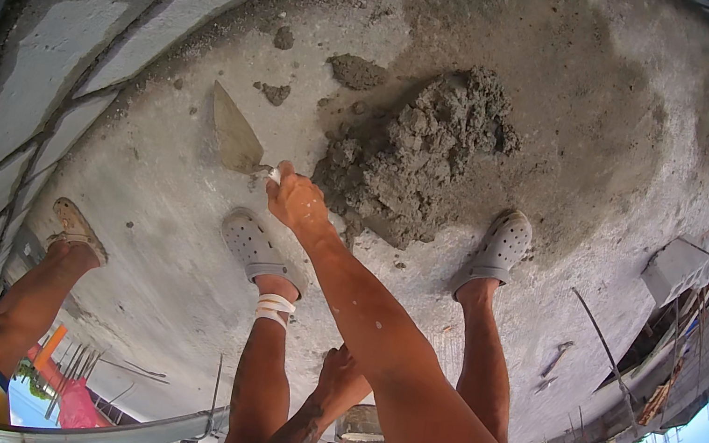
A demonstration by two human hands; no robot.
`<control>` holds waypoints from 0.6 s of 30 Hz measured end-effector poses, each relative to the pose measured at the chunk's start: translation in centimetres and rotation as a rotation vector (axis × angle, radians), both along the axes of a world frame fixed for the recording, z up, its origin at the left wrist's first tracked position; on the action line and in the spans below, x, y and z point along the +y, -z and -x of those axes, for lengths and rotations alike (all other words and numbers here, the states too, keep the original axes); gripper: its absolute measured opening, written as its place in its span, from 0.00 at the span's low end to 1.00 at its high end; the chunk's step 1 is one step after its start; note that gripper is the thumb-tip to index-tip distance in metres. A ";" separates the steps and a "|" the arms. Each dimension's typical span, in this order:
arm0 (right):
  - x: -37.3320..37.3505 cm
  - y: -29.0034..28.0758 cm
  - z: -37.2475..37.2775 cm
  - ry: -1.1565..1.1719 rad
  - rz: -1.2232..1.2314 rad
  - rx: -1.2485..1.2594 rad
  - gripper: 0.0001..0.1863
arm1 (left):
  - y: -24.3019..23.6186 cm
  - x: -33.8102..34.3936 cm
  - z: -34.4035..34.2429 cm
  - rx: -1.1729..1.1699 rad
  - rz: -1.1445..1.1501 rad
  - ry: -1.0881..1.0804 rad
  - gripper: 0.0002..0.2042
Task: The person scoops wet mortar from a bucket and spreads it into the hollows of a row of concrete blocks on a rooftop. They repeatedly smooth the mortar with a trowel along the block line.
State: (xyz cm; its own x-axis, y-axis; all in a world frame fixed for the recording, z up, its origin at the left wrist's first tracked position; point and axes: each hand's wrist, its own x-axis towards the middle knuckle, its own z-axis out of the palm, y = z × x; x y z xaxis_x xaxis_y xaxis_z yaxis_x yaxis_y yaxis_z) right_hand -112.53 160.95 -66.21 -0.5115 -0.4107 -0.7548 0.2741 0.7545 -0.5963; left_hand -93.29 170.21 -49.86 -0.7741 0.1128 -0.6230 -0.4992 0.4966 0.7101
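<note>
My right hand (297,197) grips the handle of a pointed metal trowel (235,136), whose flat blade lies low over the concrete, left of a mound of wet grey mortar (418,157). Small clumps of mortar (357,71) sit beside the mound. My left hand (337,375) is low in the middle, partly behind my right forearm, its fingers mostly hidden. My feet in grey clogs (494,246) stand either side of my hands.
A block wall (115,18) curves along the left. Another person's leg and sandal (73,229) are at lower left. At right are a grey block (676,271), a thin rod (602,341) and debris. Rebar and a metal rail (79,436) show along the bottom.
</note>
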 end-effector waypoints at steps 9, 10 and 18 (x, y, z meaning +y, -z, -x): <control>-0.5 -2.4 -0.6 0.897 -0.237 0.030 0.20 | -1.9 -4.9 3.9 -0.221 -0.198 -0.366 0.13; -1.1 -3.0 -0.3 0.980 -0.271 -0.057 0.20 | -2.1 -4.8 4.2 -0.238 -0.247 -0.521 0.14; -4.9 1.1 3.5 0.676 -0.267 0.258 0.22 | -0.9 -5.3 2.9 0.014 0.035 -0.009 0.18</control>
